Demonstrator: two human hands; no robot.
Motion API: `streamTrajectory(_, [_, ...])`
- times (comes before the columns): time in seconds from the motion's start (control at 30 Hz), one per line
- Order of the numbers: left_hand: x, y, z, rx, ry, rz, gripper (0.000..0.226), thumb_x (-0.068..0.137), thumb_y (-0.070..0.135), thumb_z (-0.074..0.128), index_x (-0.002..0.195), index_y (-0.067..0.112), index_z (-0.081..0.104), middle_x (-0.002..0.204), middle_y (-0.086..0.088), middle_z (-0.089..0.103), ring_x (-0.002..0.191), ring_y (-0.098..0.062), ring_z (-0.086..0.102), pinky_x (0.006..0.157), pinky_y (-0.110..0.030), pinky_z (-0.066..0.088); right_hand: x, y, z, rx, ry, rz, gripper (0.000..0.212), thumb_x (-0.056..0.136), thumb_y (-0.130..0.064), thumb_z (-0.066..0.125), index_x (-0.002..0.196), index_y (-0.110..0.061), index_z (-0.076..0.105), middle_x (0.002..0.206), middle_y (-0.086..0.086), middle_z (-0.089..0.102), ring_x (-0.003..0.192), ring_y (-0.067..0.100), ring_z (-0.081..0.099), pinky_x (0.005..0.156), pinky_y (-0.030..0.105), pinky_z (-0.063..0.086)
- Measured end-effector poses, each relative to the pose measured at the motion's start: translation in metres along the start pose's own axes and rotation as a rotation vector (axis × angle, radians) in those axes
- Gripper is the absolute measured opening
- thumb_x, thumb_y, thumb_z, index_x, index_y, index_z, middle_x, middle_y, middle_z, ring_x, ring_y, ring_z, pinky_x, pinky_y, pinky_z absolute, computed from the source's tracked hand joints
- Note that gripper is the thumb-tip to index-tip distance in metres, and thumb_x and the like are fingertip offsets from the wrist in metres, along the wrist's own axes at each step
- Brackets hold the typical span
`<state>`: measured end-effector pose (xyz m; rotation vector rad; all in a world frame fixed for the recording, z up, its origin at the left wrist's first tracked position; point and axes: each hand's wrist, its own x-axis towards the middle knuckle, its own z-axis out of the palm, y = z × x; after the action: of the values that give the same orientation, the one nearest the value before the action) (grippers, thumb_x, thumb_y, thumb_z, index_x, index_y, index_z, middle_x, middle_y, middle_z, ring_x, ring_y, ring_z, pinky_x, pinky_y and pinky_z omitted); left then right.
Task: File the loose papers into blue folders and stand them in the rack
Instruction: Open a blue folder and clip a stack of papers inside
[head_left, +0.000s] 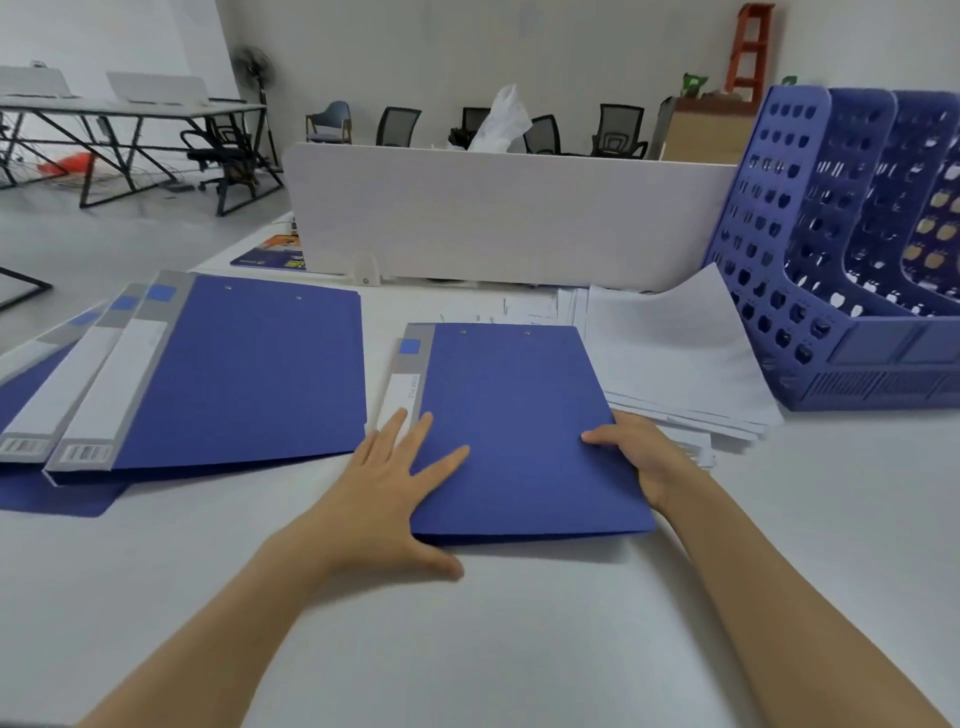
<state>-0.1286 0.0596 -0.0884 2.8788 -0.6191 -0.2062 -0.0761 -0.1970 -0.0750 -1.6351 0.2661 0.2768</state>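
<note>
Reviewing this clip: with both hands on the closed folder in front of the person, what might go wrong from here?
1. The right hand grips the folder edge right beside the loose papers; lifting could drag or scatter them.
2. A curled top sheet already leans toward the rack and may crease.
3. The left hand lies flat and open, so the folder could slip.

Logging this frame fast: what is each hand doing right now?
Left hand: open, fingers spread flat on the closed blue folder.
Right hand: gripping that folder's right edge, thumb on top.
</note>
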Motion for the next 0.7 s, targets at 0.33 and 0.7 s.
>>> streamTrajectory(0.33, [0.000, 0.002, -0.005, -0.382, 0.176, -0.037, 0.060, 0.056, 0.074, 0.026, 0.115, 0.063, 0.021, 0.151, 0.018, 0.017, 0.144, -0.010, 0.003, 0.115, -0.029, 0.005, 0.001, 0.006, -0.004, 0.317, -0.018, 0.046, 0.048, 0.092, -0.059, 0.030, 0.093, -0.023, 0.062, 0.090, -0.001, 0.067, 0.075, 0.015, 0.066, 0.061, 0.028, 0.048])
streamTrajectory(0.7, [-0.001, -0.002, -0.016, -0.986, 1.265, -0.208, 0.057, 0.091, 0.002, 0.045, 0.142, 0.016, 0.024, 0.131, 0.022, 0.047, 0.106, 0.014, 0.051, 0.087, 0.000, 0.040, -0.006, 0.005, 0.005, 0.161, -0.059, -0.125, 0.046, 0.087, 0.003, 0.052, 0.120, -0.028, 0.053, 0.099, -0.005, 0.068, 0.075, 0.020, 0.067, 0.053, 0.023, 0.055])
